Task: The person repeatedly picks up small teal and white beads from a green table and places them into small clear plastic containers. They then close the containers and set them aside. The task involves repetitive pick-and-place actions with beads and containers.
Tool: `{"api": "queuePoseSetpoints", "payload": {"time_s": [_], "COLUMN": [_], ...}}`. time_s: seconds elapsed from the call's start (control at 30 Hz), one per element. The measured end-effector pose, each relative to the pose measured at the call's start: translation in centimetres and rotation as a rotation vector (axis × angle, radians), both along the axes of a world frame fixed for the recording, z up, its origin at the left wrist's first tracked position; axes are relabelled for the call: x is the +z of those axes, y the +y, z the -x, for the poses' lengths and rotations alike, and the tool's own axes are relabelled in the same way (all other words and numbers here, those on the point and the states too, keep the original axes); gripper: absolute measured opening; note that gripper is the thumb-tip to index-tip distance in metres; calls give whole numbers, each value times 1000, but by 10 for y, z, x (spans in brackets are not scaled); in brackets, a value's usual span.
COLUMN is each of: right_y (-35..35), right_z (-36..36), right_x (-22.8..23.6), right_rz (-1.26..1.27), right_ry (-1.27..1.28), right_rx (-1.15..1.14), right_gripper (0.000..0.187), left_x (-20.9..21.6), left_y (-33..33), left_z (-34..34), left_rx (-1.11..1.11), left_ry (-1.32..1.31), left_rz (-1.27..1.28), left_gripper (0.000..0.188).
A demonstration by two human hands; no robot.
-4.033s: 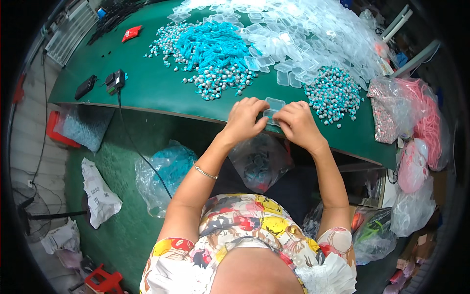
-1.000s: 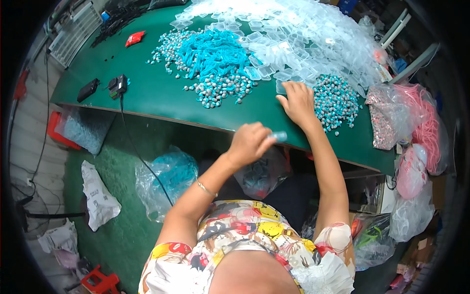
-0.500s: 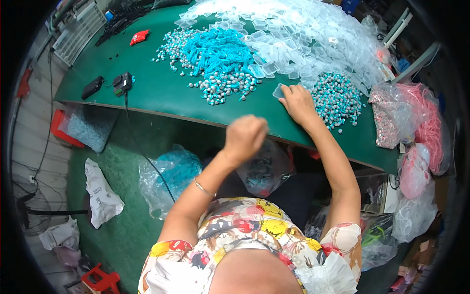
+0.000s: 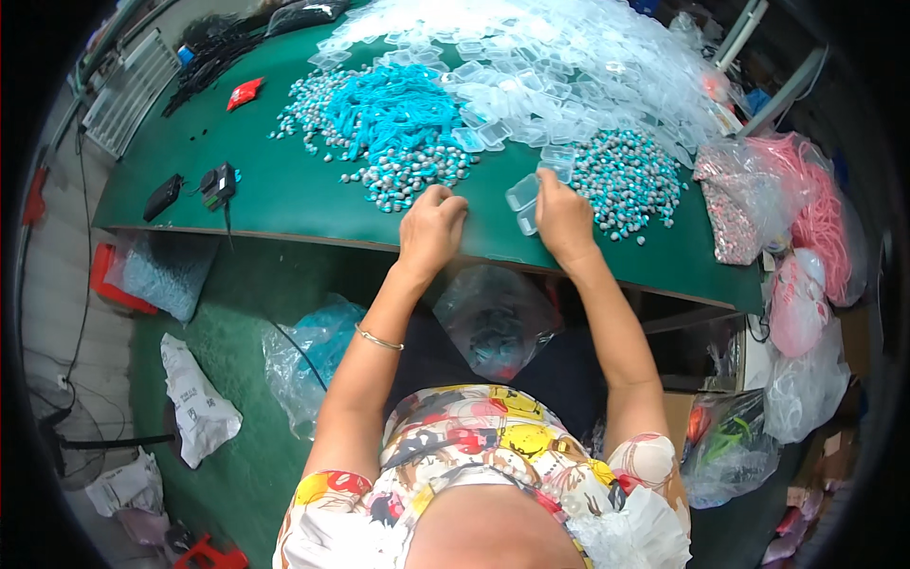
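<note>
A small clear plastic box [image 4: 522,193], its lid folded open, is gripped at its right side by my right hand [image 4: 567,220] over the table's front part. My left hand [image 4: 432,229] is closed with its fingers pinched together at the near edge of a pile of grey-and-blue beads [image 4: 403,182]; what it holds, if anything, is hidden. Behind those beads lies a heap of bright blue cords [image 4: 393,106]. A second pile of grey-and-blue beads [image 4: 626,182] spreads just right of my right hand.
A large heap of clear plastic boxes [image 4: 569,71] covers the back of the green table [image 4: 294,194]. At left are a red packet [image 4: 245,93], a black case [image 4: 164,197] and a small black device [image 4: 218,186]. Bags of pink beads [image 4: 728,204] and pink cords [image 4: 820,218] stand at right.
My left hand has moved forward from over the table's edge to the beads. My right hand has drawn the clear box slightly nearer, and its opened form now shows. The view has shifted slightly.
</note>
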State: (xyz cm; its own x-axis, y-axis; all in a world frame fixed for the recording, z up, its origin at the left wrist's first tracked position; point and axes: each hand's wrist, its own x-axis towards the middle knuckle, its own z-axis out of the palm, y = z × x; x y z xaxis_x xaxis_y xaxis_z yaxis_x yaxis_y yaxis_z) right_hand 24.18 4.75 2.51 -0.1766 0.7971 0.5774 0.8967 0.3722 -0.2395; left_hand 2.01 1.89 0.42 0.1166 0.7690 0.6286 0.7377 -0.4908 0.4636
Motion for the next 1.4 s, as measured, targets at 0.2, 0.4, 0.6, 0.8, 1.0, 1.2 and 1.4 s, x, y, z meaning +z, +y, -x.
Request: {"api": "queuePoseSetpoints", "payload": {"time_s": [0.2,0.4,0.6,0.8,1.0,1.2,1.4], "right_y": [-21,-3,-10,-8,-4,-31,-46], "right_z": [15,-47,-70,-59,-58,-35,-9], "right_x": [-7,-4,-1,-9,-10,5,-6], "right_rz": [230,-42,129,-23,-75,106,207], "right_ry": [15,78,-127,-186,-163,257,256], "right_rx": [-145,-148,-251,-218,-207,85,203], "right_gripper": [20,9,12,17,15,11,9], "left_x": [-2,-1,-2,-3,-5,7,-1], "left_y": [0,6,5,2,-3,-21,-23], "left_z": [-6,-6,-11,-13,-21,-41,-50], "left_rx": [-11,-29,-51,25,-56,-238,-223], "left_ry": [20,-69,-14,-87,-244,-388,-206], "left_rz": [6,100,140,148,149,222,77], "left_gripper": [13,14,14,11,13,14,11]}}
